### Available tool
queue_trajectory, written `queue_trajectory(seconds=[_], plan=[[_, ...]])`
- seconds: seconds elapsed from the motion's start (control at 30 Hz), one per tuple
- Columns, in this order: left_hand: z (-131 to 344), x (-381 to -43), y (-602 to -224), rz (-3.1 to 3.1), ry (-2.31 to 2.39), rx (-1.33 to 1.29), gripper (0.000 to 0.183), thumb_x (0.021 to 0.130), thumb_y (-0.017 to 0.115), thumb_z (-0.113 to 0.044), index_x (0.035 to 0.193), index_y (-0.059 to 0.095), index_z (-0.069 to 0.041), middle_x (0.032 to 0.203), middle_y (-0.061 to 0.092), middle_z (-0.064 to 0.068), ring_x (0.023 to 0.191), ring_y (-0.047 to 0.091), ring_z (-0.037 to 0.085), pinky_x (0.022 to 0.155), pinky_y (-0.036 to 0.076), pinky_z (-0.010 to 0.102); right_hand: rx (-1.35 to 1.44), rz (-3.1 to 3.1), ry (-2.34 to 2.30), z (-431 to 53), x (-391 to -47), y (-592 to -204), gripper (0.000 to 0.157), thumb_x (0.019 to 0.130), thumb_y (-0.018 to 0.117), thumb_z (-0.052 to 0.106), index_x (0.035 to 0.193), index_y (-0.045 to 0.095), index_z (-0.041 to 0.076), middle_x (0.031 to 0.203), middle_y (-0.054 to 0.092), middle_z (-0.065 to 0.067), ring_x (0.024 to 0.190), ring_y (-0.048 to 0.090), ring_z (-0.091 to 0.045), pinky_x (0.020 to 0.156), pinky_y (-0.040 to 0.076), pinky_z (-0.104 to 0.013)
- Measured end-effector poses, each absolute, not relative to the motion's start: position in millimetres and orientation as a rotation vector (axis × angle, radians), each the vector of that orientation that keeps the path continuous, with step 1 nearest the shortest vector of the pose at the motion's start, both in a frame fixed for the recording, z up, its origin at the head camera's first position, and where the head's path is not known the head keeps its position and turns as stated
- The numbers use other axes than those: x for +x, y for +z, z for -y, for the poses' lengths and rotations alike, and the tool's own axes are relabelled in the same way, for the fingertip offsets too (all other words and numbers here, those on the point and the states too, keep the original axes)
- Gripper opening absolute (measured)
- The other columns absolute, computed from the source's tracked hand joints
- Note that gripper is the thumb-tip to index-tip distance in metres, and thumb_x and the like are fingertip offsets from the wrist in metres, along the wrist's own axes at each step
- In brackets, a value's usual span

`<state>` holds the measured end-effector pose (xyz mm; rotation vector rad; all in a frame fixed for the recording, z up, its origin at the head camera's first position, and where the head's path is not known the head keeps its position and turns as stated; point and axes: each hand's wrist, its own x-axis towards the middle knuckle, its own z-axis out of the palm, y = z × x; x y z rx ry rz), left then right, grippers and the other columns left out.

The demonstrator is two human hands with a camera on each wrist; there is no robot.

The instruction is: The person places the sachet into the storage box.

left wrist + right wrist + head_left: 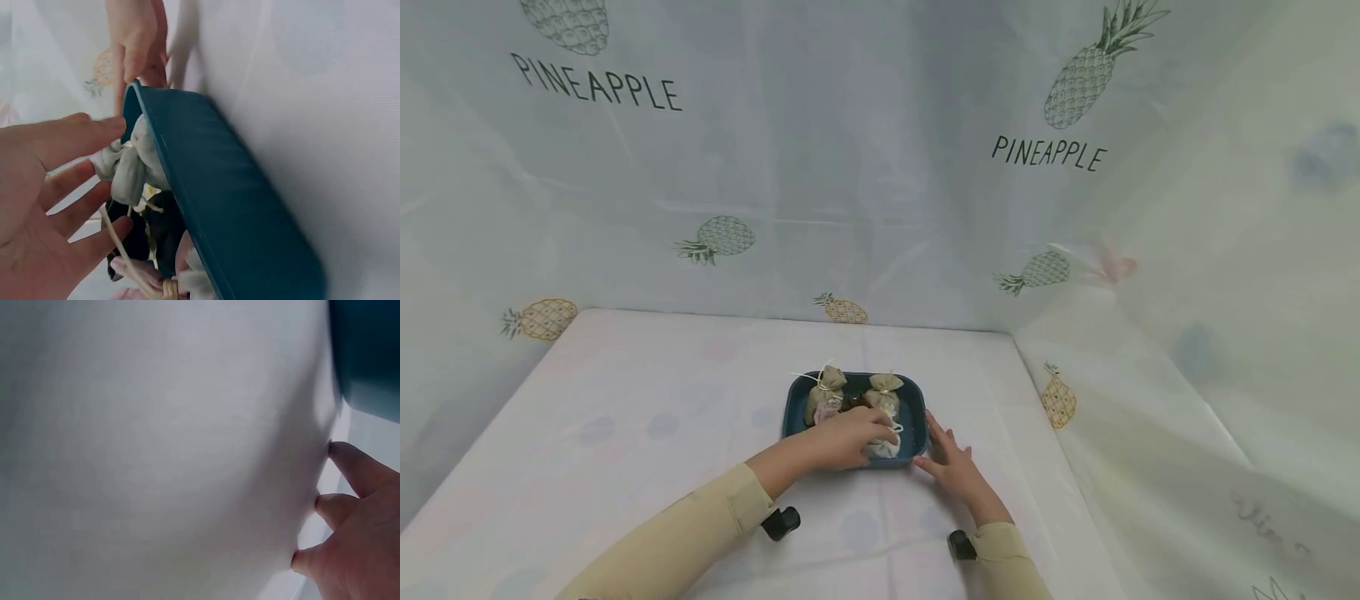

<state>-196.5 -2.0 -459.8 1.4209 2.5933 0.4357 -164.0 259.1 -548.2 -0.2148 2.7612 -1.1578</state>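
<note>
A dark blue tray (913,421) holds several small drawstring pouches. Over its front right part is my left hand (847,437), fingers spread and slightly bent beside a pale grey-white pouch (130,170) with a tied neck. The thumb is close to that pouch; whether it touches is hard to tell. At the tray's right side is my right hand (958,475), its thumb by the front corner. In the right wrist view, fingertips (306,559) of that hand rest on the table, near the tray wall (375,362).
Two beige pouches (886,385) stand at the back of the tray, with dark pouches (164,225) and a pink one (827,412) among them. The tray sits on a pale cloth-covered table (647,467). A pineapple-print curtain (865,167) hangs behind and along the right.
</note>
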Motion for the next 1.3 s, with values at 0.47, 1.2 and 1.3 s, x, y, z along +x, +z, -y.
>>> queue_trajectory(seconds=[0.47, 1.2, 1.3], plan=[[42, -177, -455, -2.613, 0.671, 1.345, 0.047, 0.083, 0.079, -0.018, 0.127, 0.064, -0.013, 0.131, 0.054, 0.005, 0.120, 0.052, 0.021, 0.097, 0.045, 0.038, -0.202, -2.747, -1.118, -264, -165, -548, 0.083, 0.090, 0.067, 0.042, 0.156, 0.018, 0.035, 0.153, 0.036, -0.009, 0.143, 0.011, -0.046, 0.107, -0.005, -0.069], [124, -154, -464, -2.647, 0.886, 1.014, 0.045, 0.083, 0.077, -0.011, 0.126, 0.064, -0.014, 0.125, 0.056, 0.001, 0.118, 0.053, 0.027, 0.095, 0.046, 0.047, -0.186, -2.879, -1.009, -269, -159, -547, 0.083, 0.089, 0.064, 0.053, 0.156, 0.024, 0.028, 0.142, 0.051, -0.014, 0.137, 0.034, -0.040, 0.109, 0.017, -0.064], [128, -153, -465, -2.649, 0.888, 1.001, 0.044, 0.083, 0.077, -0.012, 0.125, 0.064, -0.015, 0.126, 0.056, 0.003, 0.119, 0.052, 0.029, 0.096, 0.045, 0.048, -0.192, -2.912, -0.967, -269, -158, -546, 0.082, 0.088, 0.065, 0.053, 0.156, 0.026, 0.026, 0.138, 0.054, -0.015, 0.133, 0.040, -0.039, 0.107, 0.026, -0.061]])
